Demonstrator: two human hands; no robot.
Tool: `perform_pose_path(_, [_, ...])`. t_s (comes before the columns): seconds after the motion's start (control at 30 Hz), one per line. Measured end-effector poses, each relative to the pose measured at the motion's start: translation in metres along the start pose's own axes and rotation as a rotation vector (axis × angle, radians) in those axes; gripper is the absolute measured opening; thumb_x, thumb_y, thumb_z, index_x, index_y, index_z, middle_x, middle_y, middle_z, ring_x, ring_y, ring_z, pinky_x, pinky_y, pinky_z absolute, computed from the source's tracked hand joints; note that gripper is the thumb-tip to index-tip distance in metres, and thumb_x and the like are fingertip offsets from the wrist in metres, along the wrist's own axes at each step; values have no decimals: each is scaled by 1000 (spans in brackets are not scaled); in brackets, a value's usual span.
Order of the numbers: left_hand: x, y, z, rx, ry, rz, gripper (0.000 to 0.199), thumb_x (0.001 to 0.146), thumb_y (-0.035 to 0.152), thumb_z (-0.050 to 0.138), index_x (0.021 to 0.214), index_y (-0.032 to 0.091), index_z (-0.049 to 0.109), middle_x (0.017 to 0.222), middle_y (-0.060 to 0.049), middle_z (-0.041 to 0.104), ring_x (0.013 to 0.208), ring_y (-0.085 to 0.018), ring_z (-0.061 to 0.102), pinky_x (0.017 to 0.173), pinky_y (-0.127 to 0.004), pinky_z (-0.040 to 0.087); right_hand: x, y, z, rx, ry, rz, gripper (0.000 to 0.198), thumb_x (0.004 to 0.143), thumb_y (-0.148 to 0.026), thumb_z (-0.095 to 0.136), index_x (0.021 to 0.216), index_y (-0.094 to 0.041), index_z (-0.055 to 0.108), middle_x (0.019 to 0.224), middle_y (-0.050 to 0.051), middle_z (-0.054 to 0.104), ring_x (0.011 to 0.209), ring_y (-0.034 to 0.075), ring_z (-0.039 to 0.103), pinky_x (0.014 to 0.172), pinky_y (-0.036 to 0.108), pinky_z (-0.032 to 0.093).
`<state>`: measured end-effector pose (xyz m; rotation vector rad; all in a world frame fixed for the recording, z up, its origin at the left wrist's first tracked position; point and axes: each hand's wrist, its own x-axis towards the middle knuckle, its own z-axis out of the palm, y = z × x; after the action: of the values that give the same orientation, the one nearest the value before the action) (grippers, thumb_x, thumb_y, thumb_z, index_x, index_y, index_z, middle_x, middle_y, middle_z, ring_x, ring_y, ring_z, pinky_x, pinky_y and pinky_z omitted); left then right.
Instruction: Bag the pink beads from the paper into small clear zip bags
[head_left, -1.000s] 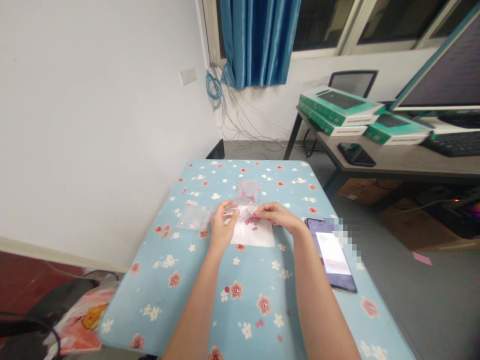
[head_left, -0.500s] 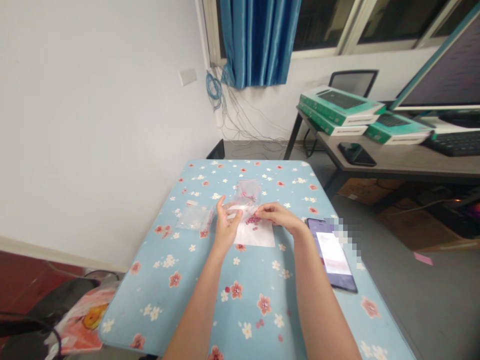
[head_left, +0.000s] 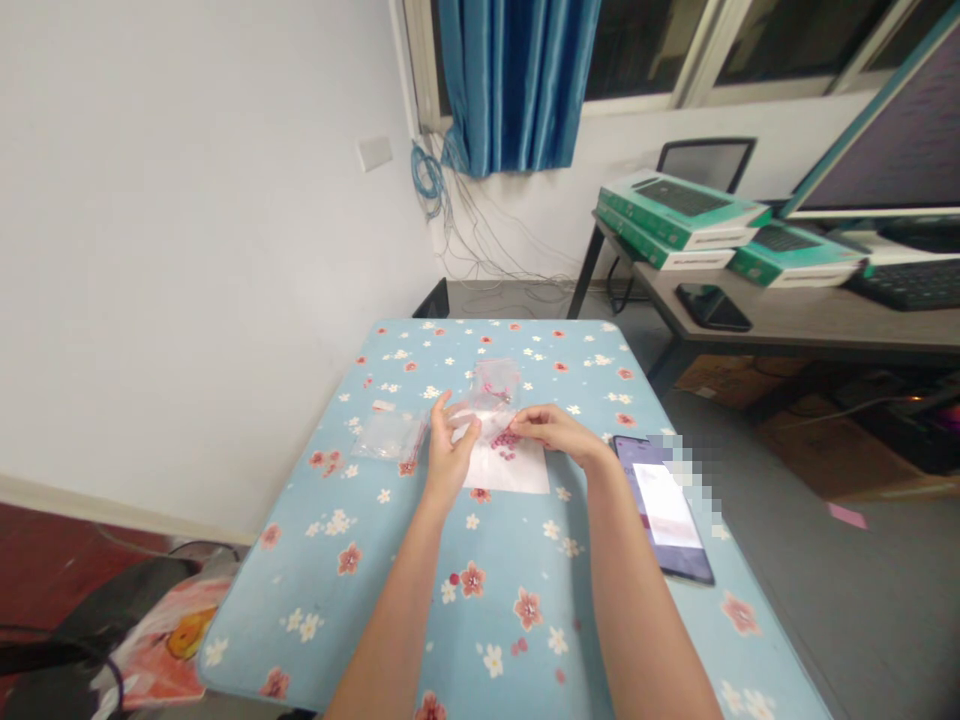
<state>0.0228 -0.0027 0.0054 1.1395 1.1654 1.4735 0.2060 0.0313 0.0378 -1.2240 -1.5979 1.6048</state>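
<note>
Over a white sheet of paper (head_left: 514, 477) I hold a small clear plastic bag (head_left: 487, 427) between both hands. My left hand (head_left: 452, 455) grips its left side, thumb pressed on the plastic. At the bag's right edge, the fingertips of my right hand (head_left: 553, 432) pinch it. Small pinkish-red beads (head_left: 505, 446) lie loosely on the sheet under the bag's lower right part; some may still be inside, but I cannot tell. Just beyond lies another clear bag (head_left: 496, 378) with pink items in it.
More clear bags (head_left: 386, 436) lie on the flowered blue table (head_left: 420, 620), left of my hands. A phone (head_left: 667, 515) with a lit screen rests near the right edge. At the right stands a desk (head_left: 810, 325) with green keyboard boxes (head_left: 679, 215) and a monitor (head_left: 892, 130).
The beads under the bag look more spread out on the paper, lying a little nearer me. My left hand has shifted slightly left; my right hand stays nearly in place.
</note>
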Motion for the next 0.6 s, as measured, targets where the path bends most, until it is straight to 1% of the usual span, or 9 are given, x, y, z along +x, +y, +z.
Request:
perform_pose_path(0.07, [1,-1,-1,37,14,4,50,77,31,63,123,28,43,117,-7,56,98,-17,59,79,-31,52,0,-1,1,-4,7,-7,29,67,-43,68,73,-14,66,61,-1,55,52,8,39,48,24,26])
perform_pose_path(0.13, [3,-1,-1,48,33,-8,39,75,31,64,111,24,52,108,-6,61,92,-17,60,74,-29,53,0,-3,2,-8,26,-15,30,68,-44,66,71,-14,64,57,-3,51,51,8,39,48,24,25])
perform_pose_path(0.2, [4,0,-1,22,56,-36,30,72,32,66,98,20,57,98,-5,63,85,-16,61,70,-27,53,0,-5,2,-12,65,-31,31,69,-45,65,69,-14,61,54,-4,48,50,8,38,48,24,26])
perform_pose_path(0.3, [5,4,0,-93,98,-81,27,68,33,68,88,18,58,86,-3,64,75,-13,62,68,-26,54,1,-6,2,-24,122,-86,32,71,-46,64,72,-15,59,55,-4,47,50,8,39,47,23,27])
perform_pose_path(0.4, [4,10,1,-246,140,-125,29,64,31,72,84,17,55,82,-1,63,72,-11,62,69,-27,54,2,-4,2,-59,151,-130,34,71,-46,65,87,-16,60,61,-3,53,52,9,44,49,23,32])
perform_pose_path(0.43, [4,13,1,-291,151,-140,31,62,30,73,83,17,54,82,-1,63,73,-11,63,70,-27,53,2,-3,1,-72,140,-130,37,70,-45,67,92,-16,60,64,-2,55,54,9,46,50,23,34])
perform_pose_path(0.5, [4,16,1,-361,160,-166,33,60,28,74,81,17,52,82,0,63,75,-12,64,72,-28,53,3,-2,1,-95,77,-120,38,70,-44,68,94,-16,61,70,0,59,60,11,52,55,24,38])
perform_pose_path(0.6, [4,18,0,-413,140,-186,33,60,27,74,78,18,48,85,-1,64,82,-14,65,78,-31,52,3,-5,3,-105,-34,-132,34,71,-44,67,86,-14,63,74,3,61,66,12,55,63,26,41])
